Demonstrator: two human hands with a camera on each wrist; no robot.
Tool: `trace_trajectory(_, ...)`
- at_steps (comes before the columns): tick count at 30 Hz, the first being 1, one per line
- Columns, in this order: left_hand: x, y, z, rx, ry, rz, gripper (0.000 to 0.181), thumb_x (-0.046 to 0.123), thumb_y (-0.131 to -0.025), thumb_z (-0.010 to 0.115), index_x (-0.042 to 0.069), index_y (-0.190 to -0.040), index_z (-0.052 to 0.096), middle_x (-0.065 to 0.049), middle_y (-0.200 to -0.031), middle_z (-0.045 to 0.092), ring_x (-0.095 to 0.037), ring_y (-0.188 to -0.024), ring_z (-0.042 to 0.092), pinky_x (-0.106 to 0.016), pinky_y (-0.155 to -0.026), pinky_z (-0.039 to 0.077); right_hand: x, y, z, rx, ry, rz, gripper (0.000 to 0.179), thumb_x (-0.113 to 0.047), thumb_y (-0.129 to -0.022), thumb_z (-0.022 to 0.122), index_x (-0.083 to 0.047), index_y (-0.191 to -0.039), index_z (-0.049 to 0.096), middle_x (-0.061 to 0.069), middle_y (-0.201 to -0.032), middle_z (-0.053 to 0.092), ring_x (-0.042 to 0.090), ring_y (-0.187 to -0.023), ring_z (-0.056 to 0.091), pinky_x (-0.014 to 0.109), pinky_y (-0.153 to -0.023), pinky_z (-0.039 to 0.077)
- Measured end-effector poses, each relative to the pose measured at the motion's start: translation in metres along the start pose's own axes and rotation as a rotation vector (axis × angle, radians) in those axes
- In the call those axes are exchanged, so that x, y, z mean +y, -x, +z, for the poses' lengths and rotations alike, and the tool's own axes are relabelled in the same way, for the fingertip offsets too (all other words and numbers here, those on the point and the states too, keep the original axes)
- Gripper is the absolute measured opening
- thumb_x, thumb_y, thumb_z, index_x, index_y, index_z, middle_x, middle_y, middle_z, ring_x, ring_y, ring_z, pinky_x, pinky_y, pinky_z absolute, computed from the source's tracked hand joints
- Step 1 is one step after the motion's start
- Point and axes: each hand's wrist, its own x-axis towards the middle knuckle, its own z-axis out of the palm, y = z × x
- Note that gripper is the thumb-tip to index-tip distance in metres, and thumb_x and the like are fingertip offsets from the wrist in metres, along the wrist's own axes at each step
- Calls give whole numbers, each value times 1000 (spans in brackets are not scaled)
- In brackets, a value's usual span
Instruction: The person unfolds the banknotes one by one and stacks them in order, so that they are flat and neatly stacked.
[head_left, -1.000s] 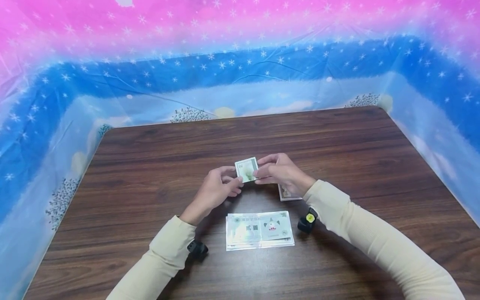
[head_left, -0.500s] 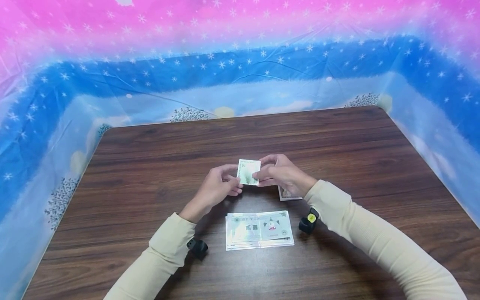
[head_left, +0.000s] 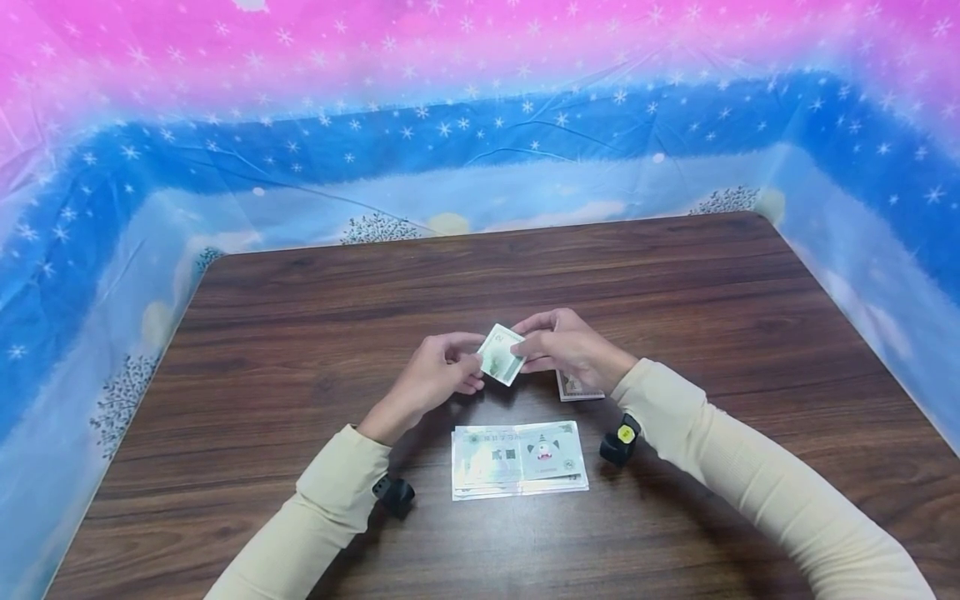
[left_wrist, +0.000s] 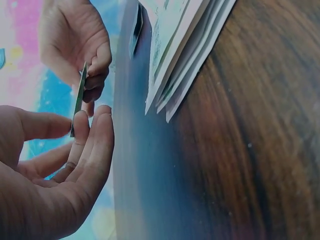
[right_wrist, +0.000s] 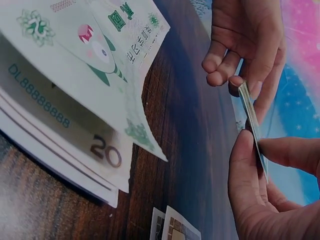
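Over the middle of the table, both hands hold a thin stack of small green-and-white paper notes (head_left: 498, 358) printed with a "2". My left hand (head_left: 430, 373) pinches its left corner between thumb and fingers. Thumb and fingertips of my right hand (head_left: 572, 348) grip the right side. Edge-on in the right wrist view, the small notes (right_wrist: 251, 117) show several layers. Below the hands lies a pile of larger play banknotes (head_left: 517, 462), the top one green with a creased middle and a cartoon animal. A "20" note (right_wrist: 107, 150) sticks out beneath it.
Small brown-printed notes (head_left: 577, 388) lie on the table just under the right hand, partly hidden by it. The dark wood table (head_left: 300, 317) reaches back to a pink and blue snowflake cloth (head_left: 480, 125). Each wrist carries a black camera, the left wrist camera (head_left: 395, 495) hanging close over the table.
The small stack has been turned from nearly square-on to a diamond angle, and it has shifted slightly right and nearer. Both hands have stayed nearly in place; the larger pile has not moved.
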Motion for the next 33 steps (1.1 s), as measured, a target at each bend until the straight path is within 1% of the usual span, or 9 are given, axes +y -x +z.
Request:
trace_trajectory(3,0,0,1,4,22,-8,43,0,-97,63,-6,-138,53,-26,-97,66,-37,-85,72,-40,-77,62,1,1,-1,-4,-13,-10,46,9,-88,63,14,-132,51,28,-121,60,26,-95,69,35,-88,59)
trace_trajectory(5,0,0,2,7,34,-10,45,0,-96,65,-6,-138,52,-25,-97,67,-38,-85,72,-40,-77,62,2,1,-2,-9,-27,-16,46,10,-88,63,15,-132,50,29,-122,59,27,-98,69,35,-89,58)
trace_trajectory(9,0,-1,3,27,51,3,45,-3,-95,65,-6,-137,51,-27,-97,68,-38,-83,72,-41,-77,62,3,2,-4,-19,-53,-18,47,9,-89,63,15,-133,49,29,-123,59,27,-98,69,35,-90,58)
trace_trajectory(13,0,-1,2,54,60,21,43,-5,-94,65,-7,-136,51,-28,-96,68,-38,-83,72,-43,-77,62,3,4,-5,-28,-70,-10,48,9,-88,64,15,-134,48,28,-120,60,26,-95,70,35,-89,58)
trace_trajectory(18,1,-2,1,81,59,11,40,-4,-95,65,-6,-132,52,-26,-96,69,-37,-82,72,-42,-76,62,4,6,-6,-41,-80,5,50,9,-88,65,15,-134,47,26,-119,61,25,-94,70,36,-90,58)
trace_trajectory(22,0,-2,0,91,64,12,33,-2,-95,65,-6,-125,52,-26,-96,69,-36,-80,72,-42,-76,62,6,6,-7,-40,-80,0,49,9,-88,65,15,-133,46,27,-118,61,25,-94,70,36,-89,58)
trace_trajectory(26,-1,0,-1,116,49,26,25,1,-94,67,-4,-115,55,-20,-89,68,-35,-77,72,-42,-74,62,8,5,-7,-35,-84,-6,47,9,-89,64,15,-133,46,26,-117,61,25,-93,71,36,-90,58)
trace_trajectory(29,1,2,0,139,16,45,19,3,-93,69,-2,-108,59,-15,-84,67,-32,-73,71,-39,-70,62,8,6,-7,-30,-98,-6,47,9,-90,64,14,-132,46,25,-117,61,26,-94,70,38,-91,57)
trace_trajectory(33,3,5,3,131,-42,87,12,5,-93,69,-2,-103,67,-15,-86,69,-34,-76,71,-41,-71,61,9,8,-6,-21,-117,2,49,8,-90,65,12,-133,44,25,-118,60,26,-95,69,39,-92,57)
